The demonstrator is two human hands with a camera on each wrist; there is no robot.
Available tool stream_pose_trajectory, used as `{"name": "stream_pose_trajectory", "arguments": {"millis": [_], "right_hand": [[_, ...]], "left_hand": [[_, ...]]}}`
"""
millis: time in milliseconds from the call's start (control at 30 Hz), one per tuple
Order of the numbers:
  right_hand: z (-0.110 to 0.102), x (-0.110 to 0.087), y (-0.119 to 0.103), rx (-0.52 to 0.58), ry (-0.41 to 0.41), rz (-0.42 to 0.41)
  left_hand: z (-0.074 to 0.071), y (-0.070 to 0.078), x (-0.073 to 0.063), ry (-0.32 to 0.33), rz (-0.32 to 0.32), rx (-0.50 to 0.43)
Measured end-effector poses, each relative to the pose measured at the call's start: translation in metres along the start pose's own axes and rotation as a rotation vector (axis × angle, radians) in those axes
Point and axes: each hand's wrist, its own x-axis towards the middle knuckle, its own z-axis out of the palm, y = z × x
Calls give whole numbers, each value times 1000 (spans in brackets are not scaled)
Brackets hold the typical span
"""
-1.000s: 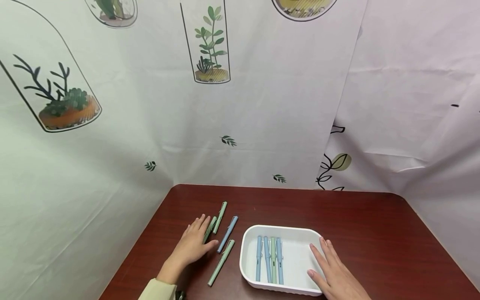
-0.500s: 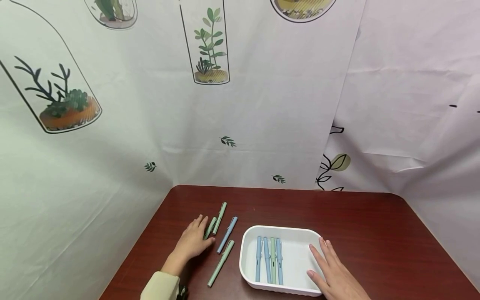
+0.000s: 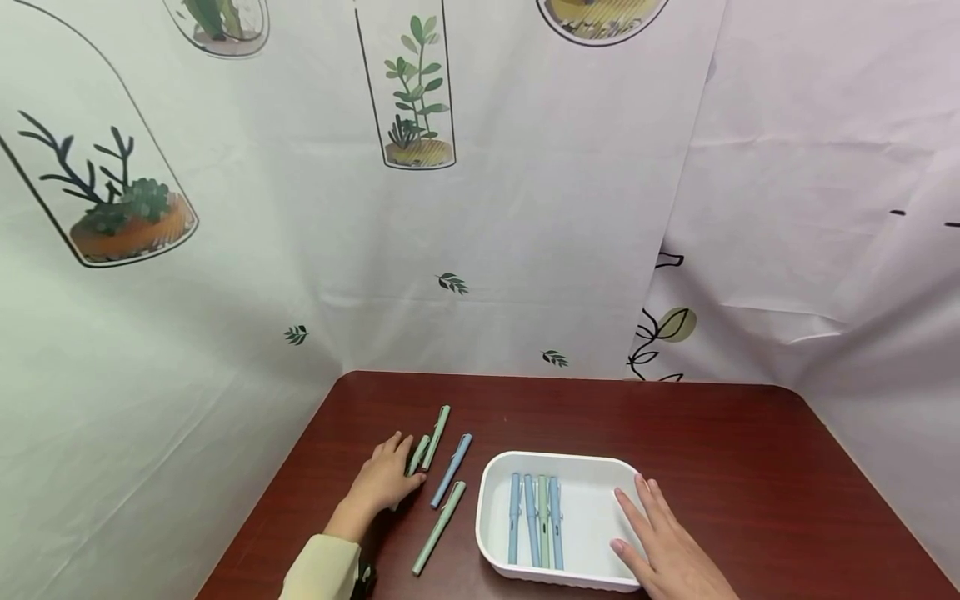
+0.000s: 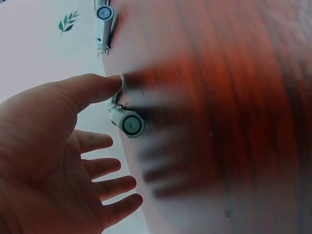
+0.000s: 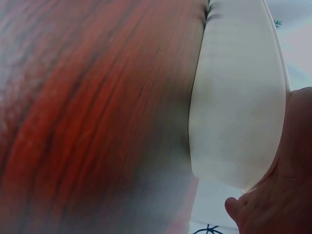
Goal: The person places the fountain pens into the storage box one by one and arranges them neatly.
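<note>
Left hand (image 3: pixel 381 478), right hand (image 3: pixel 670 546): fingers wide
Green pen (image 3: pixel 420 454): ten o'clock of tray (image 3: pixel 591 512); pickup seemingly being prepared, pinch being needed

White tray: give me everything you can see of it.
The white tray is a shallow, open rectangle with rounded corners and a rounded rim, apparently smooth plastic. It sits upright on the dark red-brown table. Inside, toward its left side, three blue pens and one green pen lie roughly parallel, pointing away from the person; the green one is third from left. The right hand touches its right rim, covering part of that side.
</note>
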Motion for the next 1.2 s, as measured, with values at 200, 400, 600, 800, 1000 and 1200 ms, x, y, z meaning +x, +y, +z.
{"name": "stream_pose_trajectory", "arguments": {"millis": [200, 400, 600, 800, 1000, 1200], "right_hand": [[1, -1, 0, -22, 21, -3], [-3, 3, -2, -4, -26, 23], [-5, 5, -3, 0, -58, 43], [-5, 8, -3, -23, -3, 11], [-5, 10, -4, -13, 6, 13], [-6, 12, -3, -13, 6, -4]], "left_hand": [[2, 0, 4, 9, -1, 33], [4, 1, 6, 23, -9, 65], [5, 1, 7, 20, -6, 108], [4, 4, 8, 0, -15, 93], [4, 5, 8, -18, -34, 53], [3, 6, 11, -31, -39, 51]]}}
